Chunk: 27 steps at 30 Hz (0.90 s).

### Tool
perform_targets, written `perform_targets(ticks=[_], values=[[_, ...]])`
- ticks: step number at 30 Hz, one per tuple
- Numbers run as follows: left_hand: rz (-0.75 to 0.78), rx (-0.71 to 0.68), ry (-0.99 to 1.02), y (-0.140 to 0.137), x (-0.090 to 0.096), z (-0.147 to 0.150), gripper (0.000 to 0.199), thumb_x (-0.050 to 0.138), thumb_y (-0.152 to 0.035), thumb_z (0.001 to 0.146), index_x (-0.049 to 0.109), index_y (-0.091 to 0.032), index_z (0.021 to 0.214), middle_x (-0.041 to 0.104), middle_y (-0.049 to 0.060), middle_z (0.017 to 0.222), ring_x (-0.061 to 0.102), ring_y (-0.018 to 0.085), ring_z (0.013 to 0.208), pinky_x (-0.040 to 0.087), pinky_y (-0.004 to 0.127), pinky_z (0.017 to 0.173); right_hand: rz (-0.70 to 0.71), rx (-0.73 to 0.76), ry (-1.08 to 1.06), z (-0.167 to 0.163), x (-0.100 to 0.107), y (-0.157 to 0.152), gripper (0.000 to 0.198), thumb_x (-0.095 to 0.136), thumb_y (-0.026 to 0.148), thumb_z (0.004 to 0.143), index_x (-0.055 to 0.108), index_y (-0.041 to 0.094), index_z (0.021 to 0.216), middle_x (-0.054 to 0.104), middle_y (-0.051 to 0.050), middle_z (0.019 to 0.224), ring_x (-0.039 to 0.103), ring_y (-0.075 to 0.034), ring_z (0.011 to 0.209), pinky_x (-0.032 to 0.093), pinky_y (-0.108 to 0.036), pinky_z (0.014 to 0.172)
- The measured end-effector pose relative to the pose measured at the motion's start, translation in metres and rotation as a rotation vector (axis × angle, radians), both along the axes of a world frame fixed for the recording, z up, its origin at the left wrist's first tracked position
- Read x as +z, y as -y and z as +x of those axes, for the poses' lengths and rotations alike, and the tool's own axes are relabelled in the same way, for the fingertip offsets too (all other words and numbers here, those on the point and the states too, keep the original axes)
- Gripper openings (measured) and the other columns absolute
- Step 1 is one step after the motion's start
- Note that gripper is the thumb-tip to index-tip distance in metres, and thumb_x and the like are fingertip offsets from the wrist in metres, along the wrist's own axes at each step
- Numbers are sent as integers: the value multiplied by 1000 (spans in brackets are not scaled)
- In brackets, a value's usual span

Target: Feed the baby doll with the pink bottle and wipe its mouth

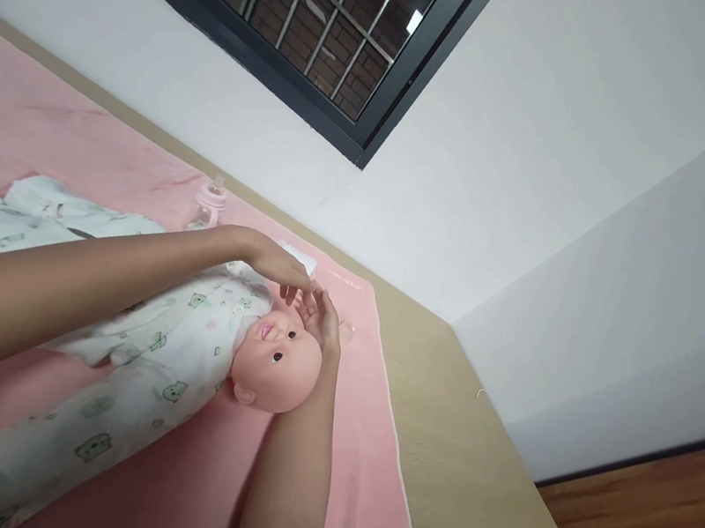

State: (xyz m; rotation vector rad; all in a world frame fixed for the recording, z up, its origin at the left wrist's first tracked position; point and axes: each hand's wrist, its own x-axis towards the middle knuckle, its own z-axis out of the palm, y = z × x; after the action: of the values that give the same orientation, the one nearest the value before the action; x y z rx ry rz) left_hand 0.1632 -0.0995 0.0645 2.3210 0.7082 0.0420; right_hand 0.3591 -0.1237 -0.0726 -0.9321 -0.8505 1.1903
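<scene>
Looks like we're empty-handed: right hand (320, 320) half-spread, one o'clock from the baby doll's head (287, 371), left hand (278, 265) loosely bent around twelve.

Count in your view: two bare hands, left (278, 265) and right (320, 320); one bald, pink plastic doll (292, 372); one clear baby bottle with pink collar (211, 199); one white, partly hidden cloth-like item (301, 259); one pink sheet (365, 489); one tan, flat board (438, 438); one dark-framed, barred window (365, 137); one brown wood-grain panel (666, 519).
</scene>
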Motion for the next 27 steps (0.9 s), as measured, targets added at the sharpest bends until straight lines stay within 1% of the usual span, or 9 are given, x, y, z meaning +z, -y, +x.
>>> perform_targets(ticks=[4, 7, 9, 12, 17, 20, 23, 25, 27], values=[[126, 49, 16, 7, 6, -40, 49, 37, -55, 93, 66, -27, 121, 69, 4, 121, 59, 25, 110, 42, 30, 94, -65, 77, -75, 7, -6, -7, 36, 66, 44, 81, 67, 23, 111, 66, -4, 124, 63, -16, 111, 55, -26, 87], [219, 48, 61, 16, 6, -64, 52, 27, -52, 98, 63, -28, 126, 65, 3, 128, 57, 24, 113, 41, 32, 97, -45, 133, -54, 12, -7, -11, 36, 66, 41, 83, 67, 27, 116, 62, -3, 133, 62, -16, 113, 53, -27, 92], [256, 46, 51, 21, 7, -75, 53, 26, -52, 99, 63, -27, 127, 63, 4, 133, 56, 25, 116, 40, 33, 98, -23, 162, -29, 16, -5, -13, 35, 68, 37, 82, 68, 27, 115, 61, -2, 134, 62, -17, 111, 53, -28, 93], [277, 77, 12, 27, 13, -87, 52, 28, -53, 98, 62, -30, 130, 59, 2, 138, 55, 28, 121, 39, 35, 100, -23, 215, 19, 21, 0, -14, 36, 71, 34, 79, 69, 24, 113, 66, -4, 125, 64, -17, 100, 54, -29, 89], [282, 150, 38, 29, 23, -105, 56, 26, -58, 97, 60, -31, 133, 57, 2, 141, 54, 30, 122, 38, 37, 101, -19, 255, 167, 25, 5, -22, 49, 74, 44, 77, 66, 23, 121, 72, -6, 99, 65, -18, 89, 51, -33, 88], [286, 151, 77, 24, 22, -112, 60, 27, -63, 95, 62, -30, 132, 59, 4, 139, 56, 30, 120, 38, 37, 100, -41, 238, 287, 24, 6, -28, 53, 72, 49, 78, 64, 22, 124, 71, -5, 93, 65, -18, 89, 49, -32, 86], [263, 148, 74, 20, 19, -114, 61, 27, -65, 94, 64, -30, 128, 62, 4, 135, 57, 29, 118, 37, 38, 100, -48, 200, 388, 23, 7, -33, 55, 69, 54, 80, 66, 21, 123, 70, -3, 85, 61, -13, 76, 46, -25, 76], [251, 151, 55, 18, 18, -113, 59, 29, -63, 94, 66, -29, 125, 63, 5, 134, 58, 29, 117, 38, 39, 99, -40, 168, 408, 22, 10, -35, 54, 70, 56, 78, 69, 20, 119, 69, -2, 81, 56, -10, 69, 44, -22, 70], [260, 146, 31, 16, 18, -112, 57, 30, -59, 95, 67, -27, 124, 63, 6, 134, 58, 30, 117, 38, 39, 98, -28, 123, 375, 22, 13, -37, 52, 72, 58, 74, 73, 21, 111, 70, -2, 85, 55, -10, 70, 44, -22, 70]])
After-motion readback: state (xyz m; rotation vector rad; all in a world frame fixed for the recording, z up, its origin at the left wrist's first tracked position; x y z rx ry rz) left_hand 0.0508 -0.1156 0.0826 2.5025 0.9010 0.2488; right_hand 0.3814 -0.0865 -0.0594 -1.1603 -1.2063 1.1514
